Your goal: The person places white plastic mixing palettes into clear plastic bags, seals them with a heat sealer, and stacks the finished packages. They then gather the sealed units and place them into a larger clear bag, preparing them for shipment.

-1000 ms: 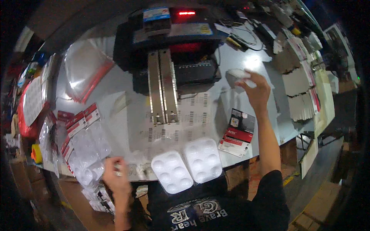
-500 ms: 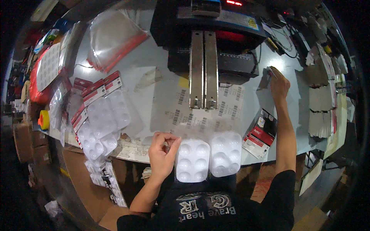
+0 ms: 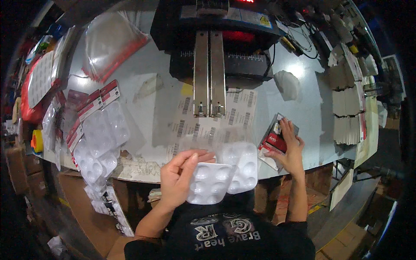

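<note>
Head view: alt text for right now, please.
A person's left hand is at the upper left corner of a white six-well tray; the right hand is spread over red-and-black cardboard. A second white tray sits beside the first. Beyond stands a black machine with two metal rails.

the machine (image 3: pixel 238 47) stands at the far middle of the tabletop (image 3: pixel 316 125), with the label sheet (image 3: pixel 206 125) before it and two palettes (image 3: pixel 210 184) side by side at the near edge. to their left lie the packaged palettes (image 3: pixel 102 130), the stacked bags (image 3: pixel 112 47) behind those; to their right lie the cards (image 3: pixel 274 141), and farther right the card stacks (image 3: pixel 346 104).
</note>
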### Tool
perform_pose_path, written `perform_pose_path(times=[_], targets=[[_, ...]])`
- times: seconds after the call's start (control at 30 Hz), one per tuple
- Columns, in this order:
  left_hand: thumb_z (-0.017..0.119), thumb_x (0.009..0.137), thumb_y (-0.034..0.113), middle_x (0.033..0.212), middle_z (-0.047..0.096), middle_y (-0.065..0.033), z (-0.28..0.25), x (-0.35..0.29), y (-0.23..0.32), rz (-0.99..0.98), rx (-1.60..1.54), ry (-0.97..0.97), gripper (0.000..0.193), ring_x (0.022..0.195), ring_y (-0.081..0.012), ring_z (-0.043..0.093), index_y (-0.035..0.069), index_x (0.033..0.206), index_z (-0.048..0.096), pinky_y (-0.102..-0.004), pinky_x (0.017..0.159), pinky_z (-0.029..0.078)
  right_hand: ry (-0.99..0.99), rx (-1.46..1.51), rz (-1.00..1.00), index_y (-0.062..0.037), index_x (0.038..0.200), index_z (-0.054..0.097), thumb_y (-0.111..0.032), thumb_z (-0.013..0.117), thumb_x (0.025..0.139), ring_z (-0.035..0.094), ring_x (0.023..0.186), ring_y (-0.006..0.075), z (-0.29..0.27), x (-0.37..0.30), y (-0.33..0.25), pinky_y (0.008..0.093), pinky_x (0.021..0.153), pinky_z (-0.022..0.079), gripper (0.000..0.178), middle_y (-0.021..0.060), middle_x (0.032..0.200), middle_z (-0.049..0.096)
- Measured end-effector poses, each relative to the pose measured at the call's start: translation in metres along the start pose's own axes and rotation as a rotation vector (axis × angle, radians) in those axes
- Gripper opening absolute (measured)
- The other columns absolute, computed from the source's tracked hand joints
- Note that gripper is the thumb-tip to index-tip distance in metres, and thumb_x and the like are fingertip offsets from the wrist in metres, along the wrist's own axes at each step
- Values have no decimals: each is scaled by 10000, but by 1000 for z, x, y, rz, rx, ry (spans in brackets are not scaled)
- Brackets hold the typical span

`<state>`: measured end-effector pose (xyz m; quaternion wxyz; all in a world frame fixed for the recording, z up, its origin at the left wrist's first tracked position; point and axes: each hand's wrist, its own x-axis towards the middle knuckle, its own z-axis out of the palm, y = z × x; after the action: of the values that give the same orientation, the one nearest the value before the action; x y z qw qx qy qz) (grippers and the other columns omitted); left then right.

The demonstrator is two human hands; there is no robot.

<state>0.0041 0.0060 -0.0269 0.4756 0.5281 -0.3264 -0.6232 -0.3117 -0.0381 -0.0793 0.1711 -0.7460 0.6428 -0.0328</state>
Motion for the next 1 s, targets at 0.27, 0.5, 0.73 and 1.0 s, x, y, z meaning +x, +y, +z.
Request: perform_pose_path(times=[0.27,0.5,0.73,1.0], targets=[[490,943,115,1018,649,-208,12,-1,9,0,11,-38,278,940,-246,644,-110,1091,560,-311,837,497,36,215,139,-78,1193,571,-297,807,612,611,1007,204,-47,29,-33,385,889,360,664,115,1198,597],[547,921,101,973,682,-123,14,-11,15,54,201,-83,221,877,-126,643,-42,1076,609,-219,736,497,-224,707,-371,4,1015,585,-238,792,701,595,700,155,-76,30,-127,250,676,458,448,98,768,625],[617,881,142,715,672,-94,4,-13,17,67,435,36,168,605,-68,601,8,972,659,-222,529,449,-230,601,-383,-32,885,548,-328,745,743,609,690,348,-65,40,-153,373,579,460,382,164,743,600],[614,882,153,666,654,-88,4,-9,14,107,463,-12,143,547,-92,601,25,930,655,-227,495,431,-156,549,-409,-39,834,560,-190,655,826,583,599,335,-59,40,-148,386,519,437,178,147,652,562]])
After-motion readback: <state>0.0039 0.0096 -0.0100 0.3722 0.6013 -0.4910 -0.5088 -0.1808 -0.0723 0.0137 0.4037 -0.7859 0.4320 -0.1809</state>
